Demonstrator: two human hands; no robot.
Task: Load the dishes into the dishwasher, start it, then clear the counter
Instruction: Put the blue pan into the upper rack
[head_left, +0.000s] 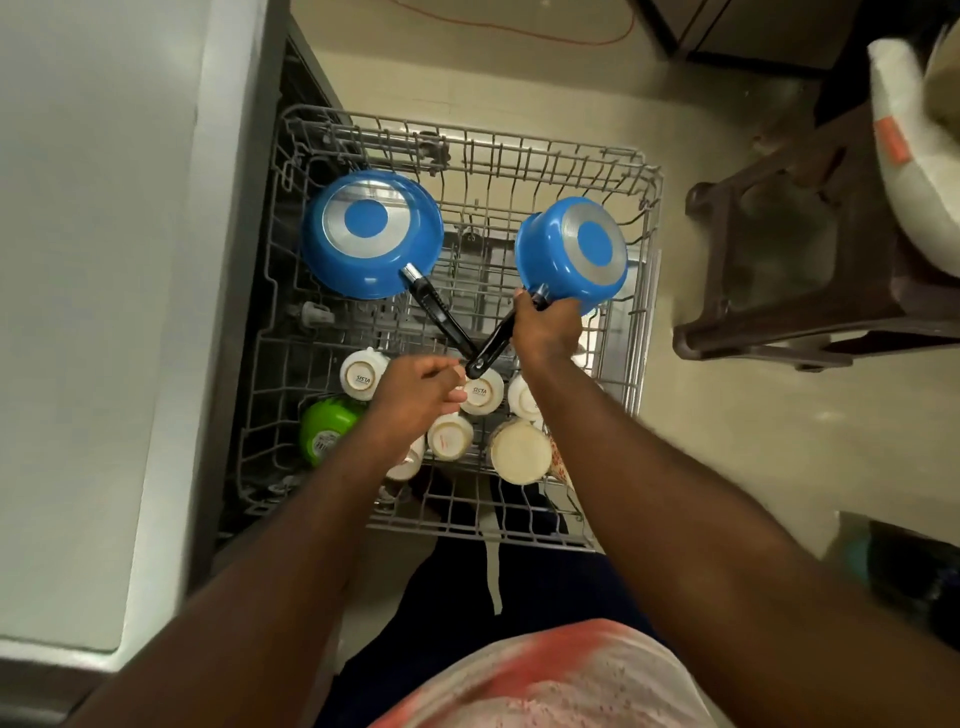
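**A:** What do we find loaded?

**B:** In the rack (649, 208): green bowl (324, 431) at eight o'clock, large blue pan (371, 234) at ten, cups (480, 395) at six. Our left hand (415, 395) hangs loosely curled and holds nothing. Our right hand (545, 327) grips the small blue pan (571, 254) at two.

**A:** Outstanding?

**B:** We judge: seat that pan, start the machine, clear the worktop (78, 312).

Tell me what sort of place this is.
Probably a home kitchen: a pulled-out dishwasher rack holds upturned blue pans and cups, right beside a pale counter.
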